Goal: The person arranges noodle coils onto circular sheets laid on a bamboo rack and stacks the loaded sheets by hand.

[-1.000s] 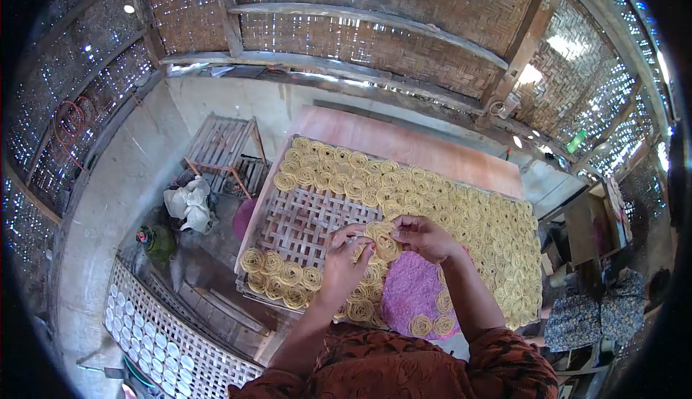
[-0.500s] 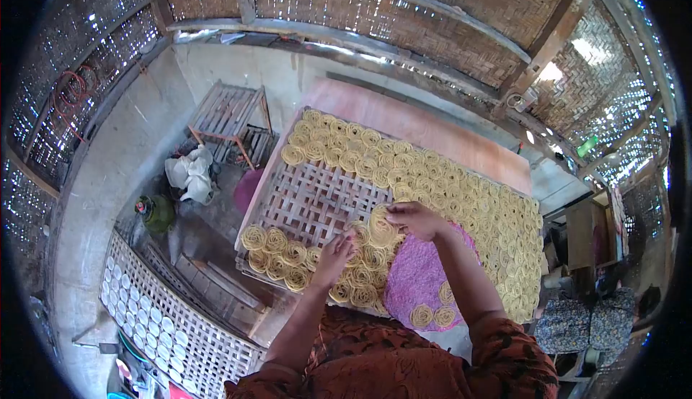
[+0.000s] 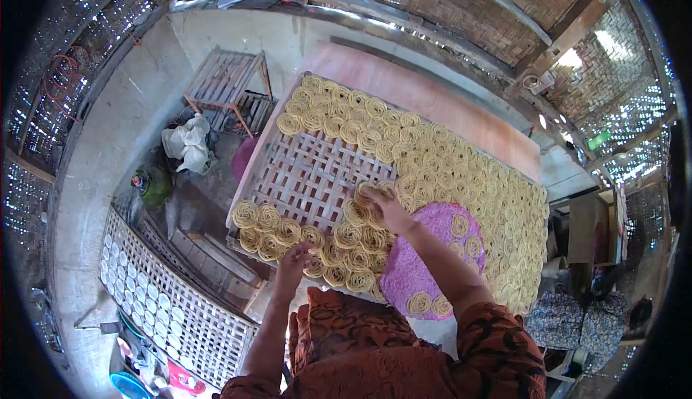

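Observation:
Yellow noodle-like coils (image 3: 447, 157) cover much of a woven lattice tray (image 3: 306, 172), whose bare part shows at the left centre. My right hand (image 3: 386, 210) is at one coil (image 3: 366, 194) at the edge of the bare lattice, its fingers over the coil. Near the tray's front edge, my left hand (image 3: 294, 260) is beside the front rows of coils, fingers curled; whether they hold anything is too small to tell. Below my right forearm lies a round pink mat (image 3: 414, 273) with several coils on it.
A pinkish board (image 3: 432, 111) lies behind the tray. At the left are a slatted stand (image 3: 227, 78), a white sack (image 3: 189, 143), a green gas cylinder (image 3: 151, 185) and another lattice with white discs (image 3: 155, 312). Patterned cloth (image 3: 577, 320) is at the right.
My right hand has carried a coil left and down onto the tray beside the bare lattice. My left hand has drawn back toward the front edge. The view has tilted downward.

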The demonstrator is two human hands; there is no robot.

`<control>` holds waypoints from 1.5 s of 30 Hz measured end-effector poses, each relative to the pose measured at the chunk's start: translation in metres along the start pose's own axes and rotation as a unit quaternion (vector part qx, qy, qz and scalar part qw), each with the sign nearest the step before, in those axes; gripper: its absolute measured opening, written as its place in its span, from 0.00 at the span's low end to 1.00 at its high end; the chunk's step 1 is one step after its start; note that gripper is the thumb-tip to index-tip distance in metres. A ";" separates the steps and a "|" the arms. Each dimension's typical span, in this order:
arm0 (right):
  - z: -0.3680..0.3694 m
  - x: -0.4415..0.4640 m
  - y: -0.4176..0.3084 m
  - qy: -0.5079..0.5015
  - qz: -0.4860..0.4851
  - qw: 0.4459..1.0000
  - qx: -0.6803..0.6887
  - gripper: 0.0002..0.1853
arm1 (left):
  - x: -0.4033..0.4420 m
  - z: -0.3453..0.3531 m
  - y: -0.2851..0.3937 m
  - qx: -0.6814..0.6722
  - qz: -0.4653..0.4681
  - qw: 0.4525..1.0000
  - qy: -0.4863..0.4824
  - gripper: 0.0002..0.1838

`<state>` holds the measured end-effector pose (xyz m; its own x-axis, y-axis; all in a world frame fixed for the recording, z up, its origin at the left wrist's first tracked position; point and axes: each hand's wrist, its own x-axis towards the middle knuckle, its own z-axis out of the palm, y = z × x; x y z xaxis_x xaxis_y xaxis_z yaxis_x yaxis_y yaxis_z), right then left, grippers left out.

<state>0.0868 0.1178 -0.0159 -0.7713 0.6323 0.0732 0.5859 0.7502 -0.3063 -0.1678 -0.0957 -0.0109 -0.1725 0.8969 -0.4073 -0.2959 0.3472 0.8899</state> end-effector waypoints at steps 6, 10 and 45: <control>-0.081 -0.076 0.051 0.208 0.336 0.896 0.202 0.14 | 0.008 -0.023 0.005 -0.039 -0.025 0.999 -0.008 0.20; -0.085 -0.176 0.116 0.024 0.420 0.907 0.017 0.17 | 0.016 0.041 0.029 0.172 0.174 0.967 -0.073 0.16; -0.014 0.038 0.108 0.173 0.433 0.642 0.608 0.08 | -0.037 0.061 0.000 0.257 0.054 0.953 -0.148 0.13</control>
<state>0.1237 0.2256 -0.0332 -0.0624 0.8733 -0.4832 -0.0313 -0.4856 -0.8736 -0.1041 -0.1116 0.0167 0.1201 0.9467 -0.2987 0.2216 0.2677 0.9377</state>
